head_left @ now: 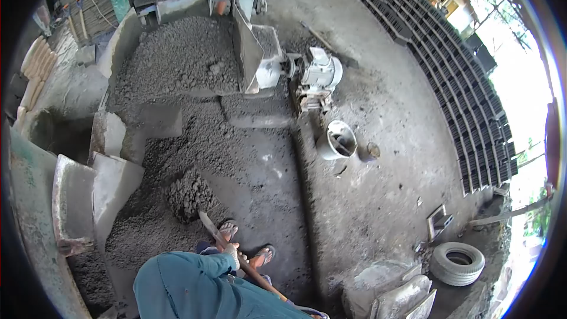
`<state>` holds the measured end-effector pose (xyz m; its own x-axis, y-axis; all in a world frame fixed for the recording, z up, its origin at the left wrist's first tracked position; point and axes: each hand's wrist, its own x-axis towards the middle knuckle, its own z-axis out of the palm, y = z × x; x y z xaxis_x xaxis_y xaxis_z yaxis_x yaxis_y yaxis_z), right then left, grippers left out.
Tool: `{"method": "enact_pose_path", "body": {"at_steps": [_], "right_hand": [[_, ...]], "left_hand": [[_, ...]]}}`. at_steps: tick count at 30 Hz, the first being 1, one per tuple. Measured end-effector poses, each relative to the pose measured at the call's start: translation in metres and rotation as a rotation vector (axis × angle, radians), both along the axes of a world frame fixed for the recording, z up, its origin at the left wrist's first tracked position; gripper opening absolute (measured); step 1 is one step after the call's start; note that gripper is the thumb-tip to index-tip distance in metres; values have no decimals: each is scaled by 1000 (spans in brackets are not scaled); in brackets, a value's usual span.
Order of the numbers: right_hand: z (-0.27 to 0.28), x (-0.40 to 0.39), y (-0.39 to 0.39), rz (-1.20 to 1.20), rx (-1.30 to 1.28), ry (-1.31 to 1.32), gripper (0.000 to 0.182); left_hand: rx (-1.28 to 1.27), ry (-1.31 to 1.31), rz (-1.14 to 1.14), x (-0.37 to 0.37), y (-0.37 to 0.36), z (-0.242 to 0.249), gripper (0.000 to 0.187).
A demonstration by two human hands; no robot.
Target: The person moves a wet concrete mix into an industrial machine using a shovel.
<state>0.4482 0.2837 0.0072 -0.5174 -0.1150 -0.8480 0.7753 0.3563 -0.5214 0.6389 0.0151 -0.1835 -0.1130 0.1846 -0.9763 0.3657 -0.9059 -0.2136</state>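
Observation:
A shovel lies slantwise across the lower middle, its blade under a clump of dark wet mix. My left hand, in a pale glove, is closed round the lower part of its wooden handle. A teal sleeve fills the bottom. The handle's upper end runs to the bottom edge, where a small pale and dark shape shows; my right hand cannot be made out there. My sandalled feet stand beside the handle.
Loose grey mix fills a metal-sided trough at the top. Right of it are a motor, a white bucket and a small can. Stacked dark blocks curve along the right. A tyre and slabs lie lower right.

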Motion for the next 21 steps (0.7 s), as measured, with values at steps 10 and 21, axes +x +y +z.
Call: {"method": "enact_pose_path", "body": {"at_steps": [10,21], "right_hand": [[65,-45,-93,170,-629,997,56],[328,20,-364,921,-831,2002,6]], "left_hand": [[-812,780,95,-109,-251,330,26],[-1226,1000,511,-76,-530,407,16]]}}
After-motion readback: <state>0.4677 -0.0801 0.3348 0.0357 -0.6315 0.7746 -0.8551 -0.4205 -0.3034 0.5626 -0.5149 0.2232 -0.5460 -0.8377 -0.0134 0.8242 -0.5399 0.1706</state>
